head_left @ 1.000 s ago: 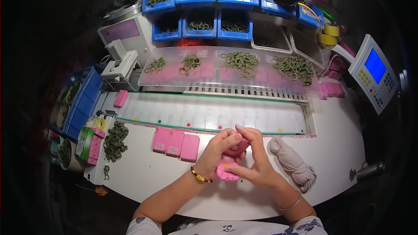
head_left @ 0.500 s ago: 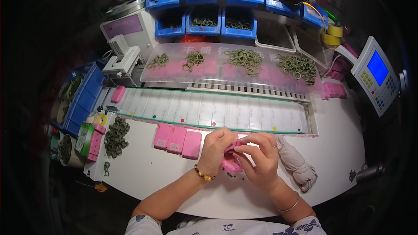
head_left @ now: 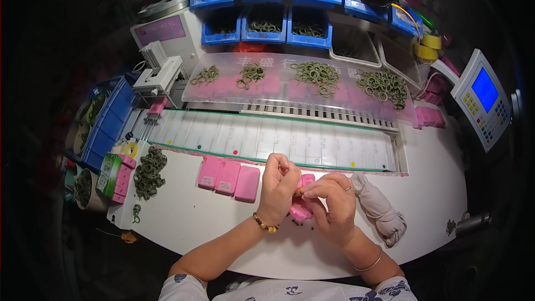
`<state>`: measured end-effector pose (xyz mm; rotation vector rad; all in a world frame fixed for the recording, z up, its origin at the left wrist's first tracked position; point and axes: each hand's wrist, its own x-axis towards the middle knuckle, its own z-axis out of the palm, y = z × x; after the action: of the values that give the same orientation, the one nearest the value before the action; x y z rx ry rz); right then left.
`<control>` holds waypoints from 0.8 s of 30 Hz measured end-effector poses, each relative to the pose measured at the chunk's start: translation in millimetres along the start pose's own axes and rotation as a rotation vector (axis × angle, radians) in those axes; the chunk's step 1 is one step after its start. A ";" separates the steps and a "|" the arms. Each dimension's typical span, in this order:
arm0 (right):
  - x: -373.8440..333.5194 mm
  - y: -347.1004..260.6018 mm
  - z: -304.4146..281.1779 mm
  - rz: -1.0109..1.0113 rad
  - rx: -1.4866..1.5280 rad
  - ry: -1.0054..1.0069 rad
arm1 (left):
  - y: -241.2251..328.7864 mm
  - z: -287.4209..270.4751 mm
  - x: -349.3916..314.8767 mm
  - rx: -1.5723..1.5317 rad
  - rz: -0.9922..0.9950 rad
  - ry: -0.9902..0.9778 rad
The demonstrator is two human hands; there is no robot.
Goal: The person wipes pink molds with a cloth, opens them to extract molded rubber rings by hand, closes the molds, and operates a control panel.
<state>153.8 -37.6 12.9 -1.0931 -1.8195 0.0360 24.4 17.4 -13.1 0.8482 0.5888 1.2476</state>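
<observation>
Over the near middle of the white table, my left hand (head_left: 280, 189) is closed around a pink rubber mould (head_left: 301, 210), which looks bent and spread apart. My right hand (head_left: 333, 206) pinches with thumb and forefinger at its opened middle; what lies between those fingertips is too small to make out. Small dark crumbs (head_left: 297, 222) lie on the table under the mould. Left of my hands, pink rubber moulds (head_left: 246, 183) stand side by side, some with white labels. A rolled grey cloth (head_left: 379, 212) rests beside my right hand.
A long white tray (head_left: 267, 137) with green edges crosses the table. Behind it, green rings (head_left: 316, 75) lie on a clear sheet below blue bins (head_left: 263, 25). More green rings (head_left: 149, 173) are heaped at left. A white machine (head_left: 161, 81) stands back left, a control panel (head_left: 482, 97) right.
The mould in my hands is bent differently, and my left hand has turned, its fingers higher. At the back left, a pink block has moved up and away, under the machine's head.
</observation>
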 end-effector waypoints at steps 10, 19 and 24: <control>-0.9 -11.2 -4.6 -0.021 0.066 0.001 | 14.0 0.8 5.2 -0.136 -0.125 0.117; 5.8 15.2 -23.1 0.022 -0.011 0.255 | 15.9 -2.6 -0.5 -0.022 -0.304 -0.135; -1.5 16.1 -23.3 -0.123 -0.180 0.174 | 10.3 -0.7 -7.1 0.065 -0.306 -0.301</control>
<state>181.9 -38.7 16.7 -1.0705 -1.7530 -0.2926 16.3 11.7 -5.5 0.9401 0.4956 0.8091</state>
